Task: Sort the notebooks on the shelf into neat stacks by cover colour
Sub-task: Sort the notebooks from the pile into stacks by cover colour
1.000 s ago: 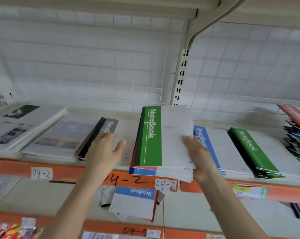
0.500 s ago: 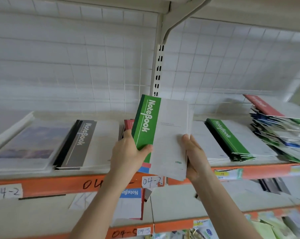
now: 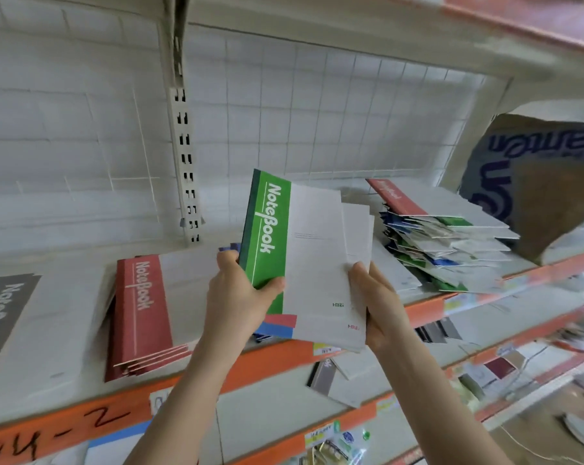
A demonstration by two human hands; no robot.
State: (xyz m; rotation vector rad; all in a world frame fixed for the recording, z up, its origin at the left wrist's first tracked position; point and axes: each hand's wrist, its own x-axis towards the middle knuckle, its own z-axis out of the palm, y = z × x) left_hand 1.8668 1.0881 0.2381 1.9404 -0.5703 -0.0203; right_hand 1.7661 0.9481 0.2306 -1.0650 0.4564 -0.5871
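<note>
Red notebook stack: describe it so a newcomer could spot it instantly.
Find the orange-edged shelf at hand height. Just left of the left hand lies the red notebook stack, tidy and all red, unlike the jumbled mixed-colour pile at far right.

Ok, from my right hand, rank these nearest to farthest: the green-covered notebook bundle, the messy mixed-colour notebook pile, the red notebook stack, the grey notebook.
1. green-covered notebook bundle: gripped by the right hand itself.
2. messy mixed-colour notebook pile: on the shelf, just to the right.
3. red notebook stack: to the left, beyond the left hand.
4. grey notebook: far left edge.
</note>
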